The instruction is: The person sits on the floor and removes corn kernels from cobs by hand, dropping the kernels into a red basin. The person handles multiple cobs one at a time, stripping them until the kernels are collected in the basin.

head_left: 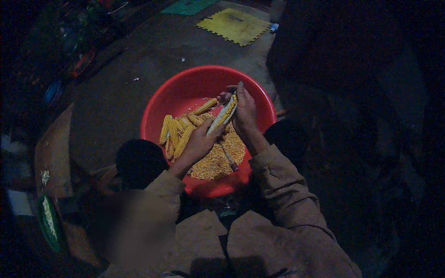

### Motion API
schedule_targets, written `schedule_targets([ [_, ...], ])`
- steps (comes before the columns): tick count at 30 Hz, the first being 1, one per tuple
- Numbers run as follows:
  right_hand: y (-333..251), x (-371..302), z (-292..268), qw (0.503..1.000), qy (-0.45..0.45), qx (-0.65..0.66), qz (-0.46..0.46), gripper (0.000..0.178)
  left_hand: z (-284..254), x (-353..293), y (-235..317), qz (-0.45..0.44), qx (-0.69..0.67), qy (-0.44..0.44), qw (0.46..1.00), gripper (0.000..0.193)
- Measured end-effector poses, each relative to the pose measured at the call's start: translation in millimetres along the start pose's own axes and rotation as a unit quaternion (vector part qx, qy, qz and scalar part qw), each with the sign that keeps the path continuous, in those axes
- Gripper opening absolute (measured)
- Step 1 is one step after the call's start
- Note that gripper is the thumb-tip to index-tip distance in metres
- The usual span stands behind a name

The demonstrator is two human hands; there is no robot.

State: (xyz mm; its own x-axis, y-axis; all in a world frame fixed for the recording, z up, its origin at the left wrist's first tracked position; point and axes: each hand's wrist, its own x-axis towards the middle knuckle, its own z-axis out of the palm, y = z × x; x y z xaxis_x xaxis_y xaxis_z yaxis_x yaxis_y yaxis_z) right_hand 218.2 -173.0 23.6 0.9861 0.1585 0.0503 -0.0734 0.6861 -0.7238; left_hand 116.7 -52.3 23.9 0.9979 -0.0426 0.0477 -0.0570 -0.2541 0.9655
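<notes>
A half-stripped corn cob (pixel 225 114), with yellow kernels along one side and pale bare cob along the other, is held slanting over a red basin (pixel 204 75). My left hand (pixel 201 139) grips its lower end. Around the upper end is my right hand (pixel 244 109), its thumb pointing up and its fingers curled at the cob. Whole corn cobs (pixel 175 131) lie piled on the basin's left side. Loose kernels (pixel 213 164) cover its near and right part. On them rests a screwdriver-like tool (pixel 228 157) with a thin shaft and dark reddish handle.
Yellow (pixel 235 25) and green foam mats (pixel 187 6) lie on the dark floor beyond the basin. At the left are a blue basin (pixel 54 92), a red container (pixel 83 64) and a long green dish (pixel 48 222). My knees flank the basin.
</notes>
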Motion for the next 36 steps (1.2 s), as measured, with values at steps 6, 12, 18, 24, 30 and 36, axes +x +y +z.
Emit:
schedule_targets([
  [6,-8.5,2.6,-4.6,0.998,-0.032,-0.041,0.045,0.057,-14.9,-2.8,9.0,-0.165,-0.15,-0.045,0.974,0.054],
  [12,-8.0,8.5,-9.5,0.982,-0.04,-0.166,0.077,0.062,-20.7,-4.3,9.0,-0.171,-0.211,-0.046,0.961,0.069],
  [18,18.6,-6.9,5.7,0.955,-0.139,-0.264,-0.008,0.05,-14.2,-2.7,2.1,-0.169,-0.183,0.009,0.969,0.058],
  [24,26.3,-22.1,19.6,0.924,-0.07,-0.375,-0.024,0.042,11.3,2.5,-41.0,-0.054,-0.22,0.058,0.972,0.046],
  [30,32.8,-17.7,7.1,0.833,-0.064,-0.478,-0.271,0.038,2.0,-7.1,-28.5,-0.199,-0.296,0.01,0.934,0.053],
  [36,23.6,-19.9,12.5,0.902,-0.066,-0.399,-0.154,0.042,-2.8,-9.3,-19.2,-0.158,-0.249,0.015,0.955,0.051],
])
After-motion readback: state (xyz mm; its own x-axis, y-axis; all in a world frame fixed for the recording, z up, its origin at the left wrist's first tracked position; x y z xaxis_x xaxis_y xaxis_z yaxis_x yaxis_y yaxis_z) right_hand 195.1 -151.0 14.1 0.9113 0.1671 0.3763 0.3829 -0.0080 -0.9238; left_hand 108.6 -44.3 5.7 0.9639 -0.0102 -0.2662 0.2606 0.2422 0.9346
